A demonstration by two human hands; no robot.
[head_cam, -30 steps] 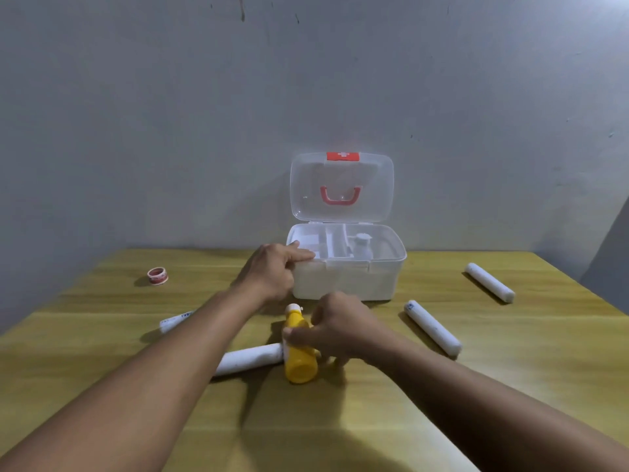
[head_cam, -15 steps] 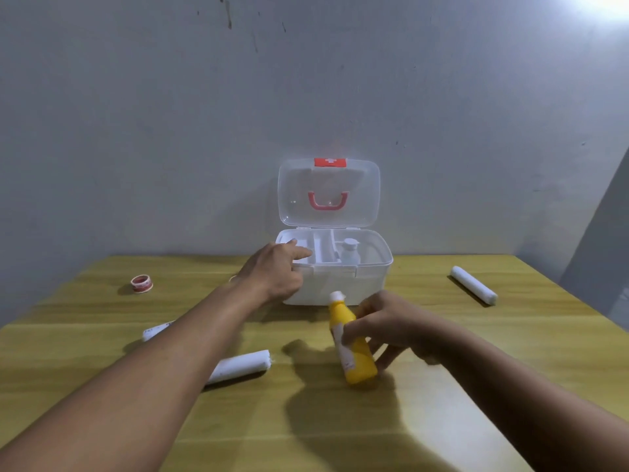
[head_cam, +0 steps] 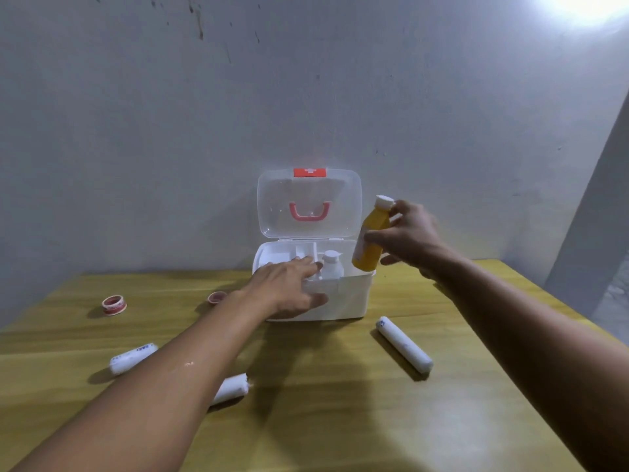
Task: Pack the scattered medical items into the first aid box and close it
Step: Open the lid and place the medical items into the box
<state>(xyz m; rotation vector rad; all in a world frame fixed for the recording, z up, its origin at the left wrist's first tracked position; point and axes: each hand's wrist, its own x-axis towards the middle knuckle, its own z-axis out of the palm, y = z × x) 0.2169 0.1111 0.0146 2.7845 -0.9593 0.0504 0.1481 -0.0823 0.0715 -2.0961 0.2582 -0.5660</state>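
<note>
Two hands are in view over the wooden table (head_cam: 340,420). Our right hand (head_cam: 408,238) grasps the yellow bottle (head_cam: 369,238) around its body, white cap up and tilted slightly right; the bottle hangs in the air just above the right end of the first aid box (head_cam: 350,298). Our left hand (head_cam: 289,287) lies flat and unclenched on the box's front left rim, fingers spread over the inner tray, thumb down the front wall; it holds nothing.

The box stands near the wall, its clear lid (head_cam: 308,202) raised upright, red handle and red latch visible through it. Inside, a white bottle (head_cam: 332,265) stands upright in a compartment right of the centre divider.

Still out on the table: one white bandage roll (head_cam: 403,344) just in front and right of the box; two more, one at far left (head_cam: 132,358) and one (head_cam: 231,388) partly hidden by our left forearm; a red-and-white tape roll (head_cam: 114,304) at far left; a second small red roll (head_cam: 216,297) beside the left wrist.
</note>
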